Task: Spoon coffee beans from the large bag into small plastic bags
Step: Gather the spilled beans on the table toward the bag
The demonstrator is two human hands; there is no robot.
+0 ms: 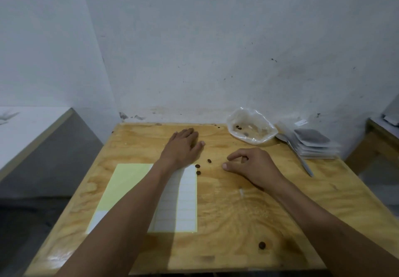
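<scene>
With the large bag [251,129] nearly empty and filled small bags [314,145] stacked beside the spoon [302,162], the flat left hand [183,145] and loosely curled, empty right hand [252,164] flank stray beans [197,166] on the counter [237,222], suggesting cleanup remains.

I see the table [237,222] set against the wall [216,50]. At its far right corner the large bag [251,129] lies open with a few beans inside. Just to its right sits a stack of small plastic bags [316,147], and the spoon [302,164] runs from beside that stack toward me along the right edge. The label sheet [172,199] lies on the left half, under my left forearm. My left hand [183,145] rests on the table beyond the sheet; my right hand [250,165] is to its right. Three loose beans [197,166] lie between the hands, and a single bean [262,245] lies nearer me, right of the sheet.
</scene>
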